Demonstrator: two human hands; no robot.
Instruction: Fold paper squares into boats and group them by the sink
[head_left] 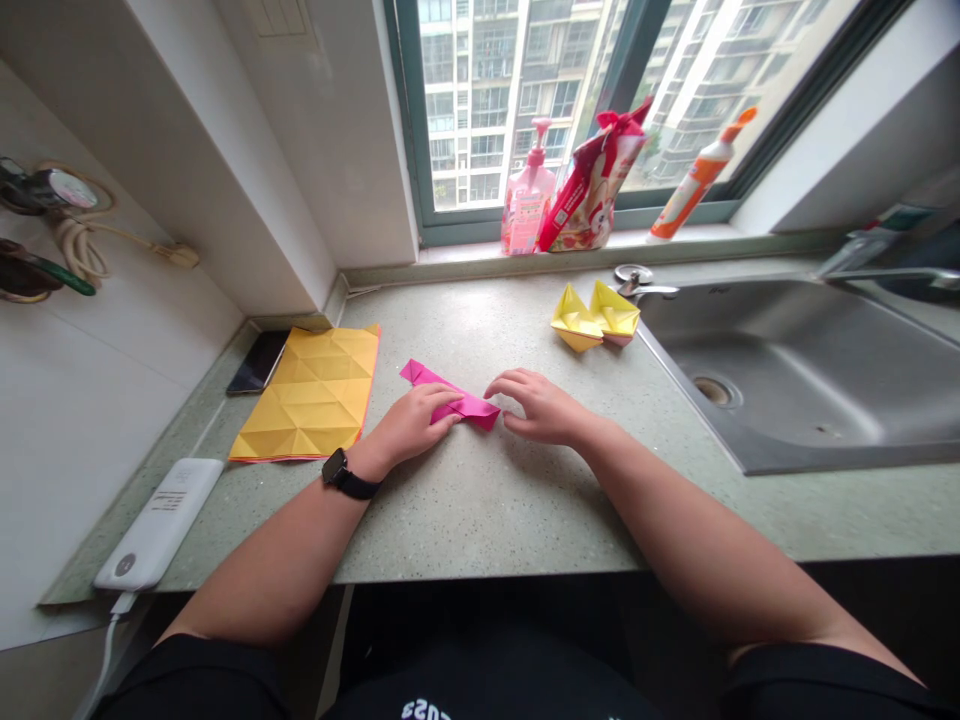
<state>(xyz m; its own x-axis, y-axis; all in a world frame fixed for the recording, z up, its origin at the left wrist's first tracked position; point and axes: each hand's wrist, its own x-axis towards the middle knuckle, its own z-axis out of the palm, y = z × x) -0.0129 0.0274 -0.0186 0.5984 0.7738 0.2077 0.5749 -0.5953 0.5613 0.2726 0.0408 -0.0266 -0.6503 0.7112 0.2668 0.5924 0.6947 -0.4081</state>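
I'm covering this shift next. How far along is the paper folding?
Two yellow paper boats look finished beside the sink. In hand: a pink paper strip, held down by the left hand, the right hand at its end. Left: that strip is still flat, and the creased yellow sheet lies open.

- We look from the camera worn on the person's head, above and behind the left hand (411, 425) and right hand (541, 408).
- We face forward and down across the speckled countertop (495, 500), with the window (517, 100) at 12 o'clock.
- We sit close: the left forearm (277, 560) enters from 7 o'clock, the right forearm (705, 540) from 5 o'clock.
- The frame's edge cuts the stainless steel sink (795, 370) at 3 o'clock.
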